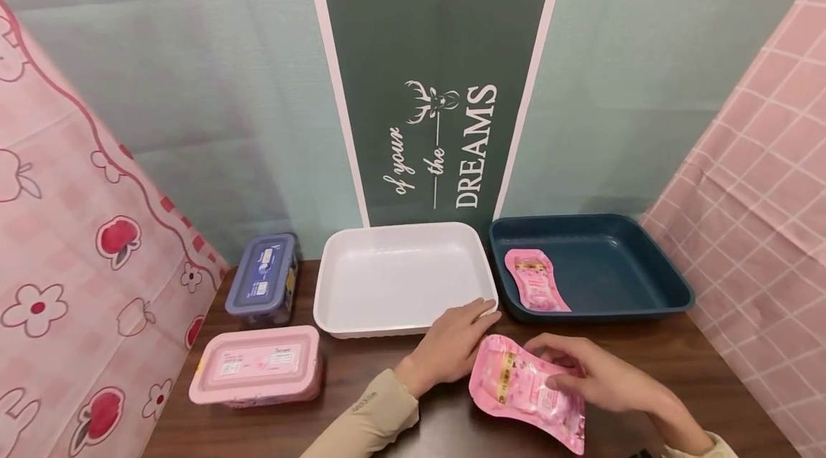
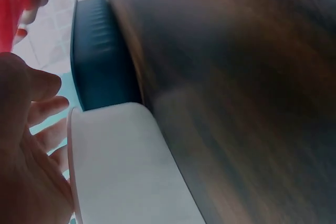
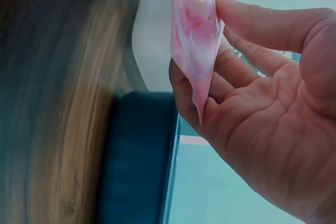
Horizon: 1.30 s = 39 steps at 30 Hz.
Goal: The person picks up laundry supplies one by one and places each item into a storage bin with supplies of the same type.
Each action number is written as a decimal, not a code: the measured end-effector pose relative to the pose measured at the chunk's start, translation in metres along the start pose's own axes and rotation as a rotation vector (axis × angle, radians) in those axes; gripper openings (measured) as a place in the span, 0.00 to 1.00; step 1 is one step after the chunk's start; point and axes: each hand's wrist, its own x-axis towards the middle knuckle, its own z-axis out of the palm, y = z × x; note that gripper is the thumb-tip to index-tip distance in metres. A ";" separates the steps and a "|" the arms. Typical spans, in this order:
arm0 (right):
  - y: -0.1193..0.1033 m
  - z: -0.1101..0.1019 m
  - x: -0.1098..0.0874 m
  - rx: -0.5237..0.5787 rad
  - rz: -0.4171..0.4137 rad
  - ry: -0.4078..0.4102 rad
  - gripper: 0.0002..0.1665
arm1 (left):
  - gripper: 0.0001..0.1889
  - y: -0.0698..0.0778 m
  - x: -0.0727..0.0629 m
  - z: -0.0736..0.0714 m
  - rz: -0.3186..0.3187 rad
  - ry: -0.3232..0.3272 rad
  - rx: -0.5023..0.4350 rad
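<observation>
My right hand [image 1: 603, 372] pinches a shiny pink packet [image 1: 525, 390] with a gold band between thumb and fingers. In the right wrist view the thumb presses on one face of the pink packet [image 3: 197, 35], with fingers behind it. My left hand [image 1: 452, 340] lies with extended fingers over the front right corner of a white tray [image 1: 403, 332]; the left wrist view shows them loosely spread beside the tray's wall [image 2: 121, 161]. Another pink packet [image 1: 535, 282] lies at the left inside a dark blue tray [image 1: 613, 315].
On the left of the brown wooden table [image 1: 361, 401] stand a blue lidded box [image 1: 263, 275] and a pink lidded box [image 1: 258, 365]. Behind the trays hangs a green cloth [image 1: 426, 28] with lettering. Pink patterned cloths [image 1: 77, 229] close off both sides.
</observation>
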 end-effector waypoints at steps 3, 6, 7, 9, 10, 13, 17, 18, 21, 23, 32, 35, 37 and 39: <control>-0.001 -0.006 -0.002 0.001 0.012 0.022 0.25 | 0.30 0.004 0.004 0.003 0.011 -0.045 0.026; -0.002 -0.012 -0.002 -0.013 0.012 0.049 0.26 | 0.34 0.007 0.008 0.004 0.002 -0.097 0.050; -0.002 -0.015 -0.003 -0.019 0.012 0.060 0.26 | 0.36 0.008 0.010 0.005 -0.002 -0.111 0.060; -0.003 -0.019 -0.003 -0.028 0.012 0.077 0.27 | 0.39 0.010 0.014 0.006 -0.012 -0.123 0.072; -0.003 -0.021 -0.004 -0.030 0.015 0.084 0.27 | 0.41 0.011 0.015 0.007 -0.016 -0.125 0.082; -0.004 -0.027 -0.005 -0.033 0.024 0.104 0.28 | 0.44 0.013 0.019 0.010 -0.009 -0.107 0.108; -0.005 -0.034 -0.006 -0.029 0.065 0.108 0.29 | 0.47 0.015 0.021 0.012 -0.003 -0.073 0.154; -0.005 -0.036 -0.006 -0.023 0.080 0.105 0.29 | 0.47 0.016 0.021 0.013 -0.003 -0.070 0.163; -0.002 -0.040 -0.008 -0.001 0.108 0.109 0.29 | 0.48 0.017 0.023 0.014 -0.003 -0.067 0.181; 0.000 -0.042 -0.009 0.020 0.112 0.114 0.28 | 0.47 0.017 0.024 0.014 -0.001 -0.069 0.184; 0.006 -0.046 -0.005 0.064 0.143 0.186 0.25 | 0.41 0.017 0.034 0.018 -0.006 -0.054 0.159; 0.009 -0.049 -0.004 0.077 0.139 0.209 0.25 | 0.37 0.017 0.036 0.019 -0.008 -0.060 0.156; 0.011 -0.051 -0.004 0.072 0.139 0.227 0.25 | 0.35 0.018 0.037 0.019 -0.005 -0.067 0.171; 0.014 -0.053 -0.005 0.053 0.143 0.255 0.24 | 0.32 0.018 0.038 0.020 0.005 -0.072 0.202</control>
